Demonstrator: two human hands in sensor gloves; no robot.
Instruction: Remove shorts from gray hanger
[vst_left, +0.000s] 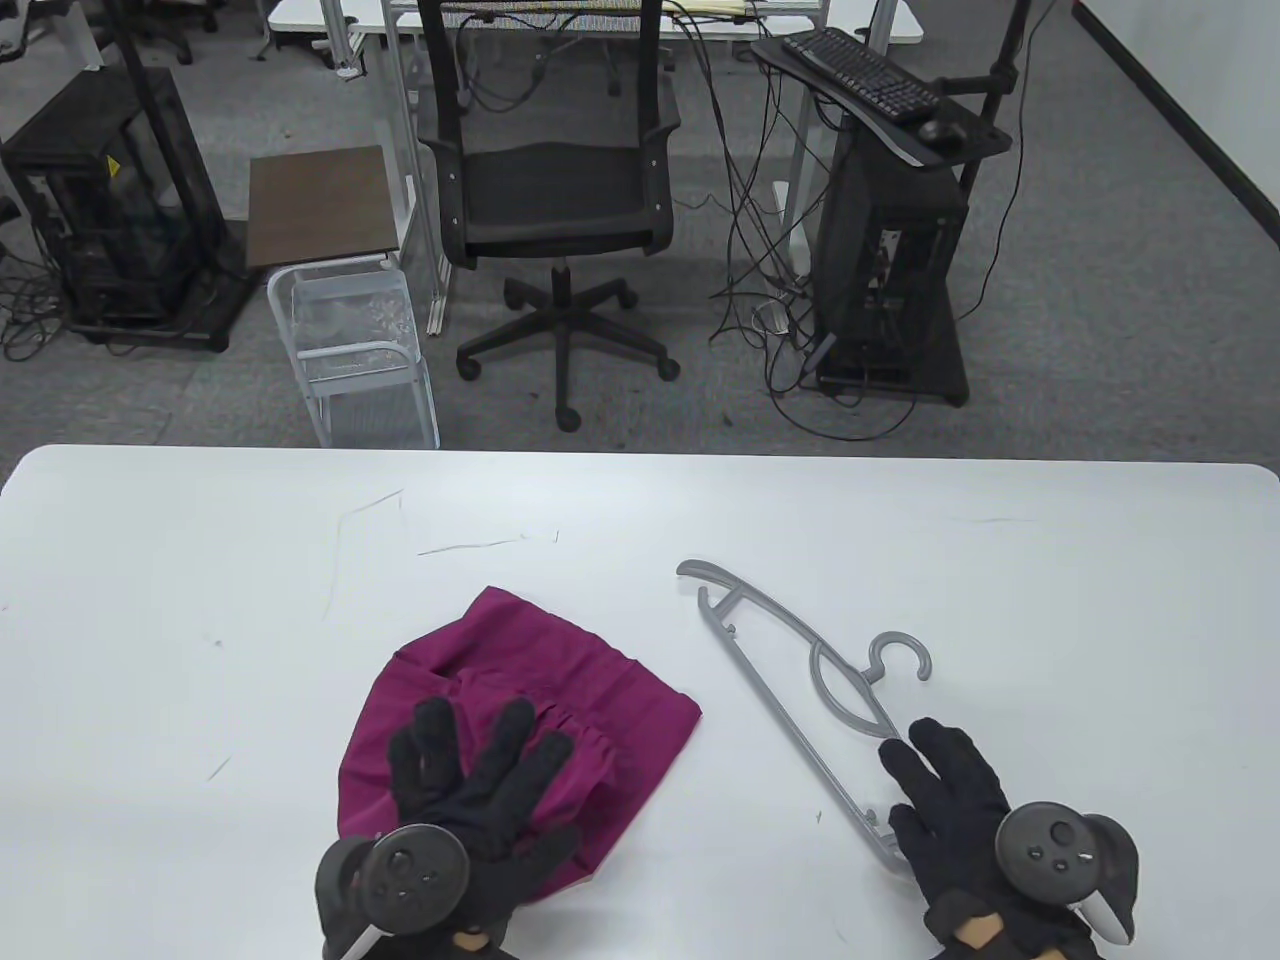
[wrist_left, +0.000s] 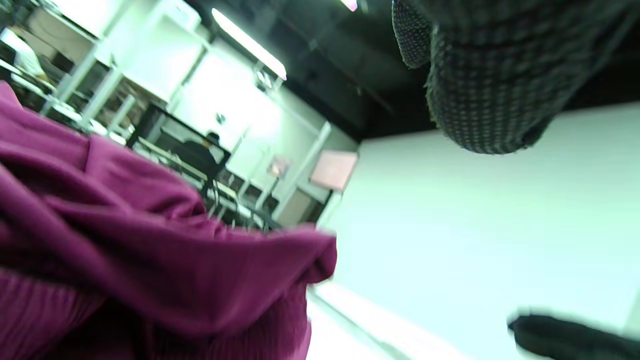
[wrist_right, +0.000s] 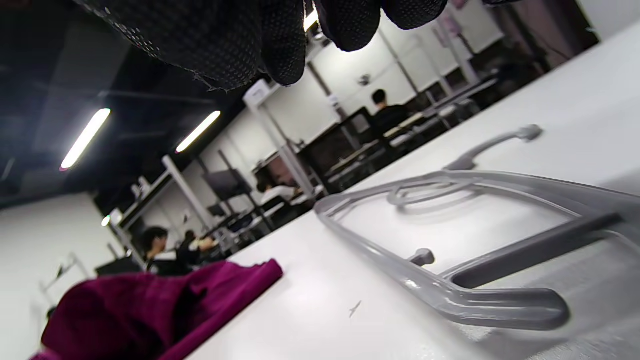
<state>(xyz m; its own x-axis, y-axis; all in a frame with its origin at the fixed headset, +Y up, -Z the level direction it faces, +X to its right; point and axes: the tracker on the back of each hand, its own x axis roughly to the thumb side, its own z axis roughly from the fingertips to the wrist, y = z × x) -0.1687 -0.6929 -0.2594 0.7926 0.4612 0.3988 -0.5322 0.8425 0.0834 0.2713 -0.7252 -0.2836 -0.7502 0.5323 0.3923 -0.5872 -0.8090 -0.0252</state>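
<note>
The magenta shorts (vst_left: 560, 690) lie crumpled on the white table (vst_left: 200, 620), left of centre and off the hanger. They also show in the left wrist view (wrist_left: 125, 250) and the right wrist view (wrist_right: 150, 305). The gray hanger (vst_left: 790, 690) lies flat on the table to their right, bare, hook pointing right; it also shows in the right wrist view (wrist_right: 450, 260). My left hand (vst_left: 470, 770) has its fingers spread flat over the near part of the shorts. My right hand (vst_left: 945, 790) is open at the hanger's near end, its fingers above it in the wrist view.
Beyond the table's far edge stand a black office chair (vst_left: 555, 190), a white wire rack (vst_left: 355, 340) with a brown top, and black equipment stands (vst_left: 890, 250) with cables on the floor.
</note>
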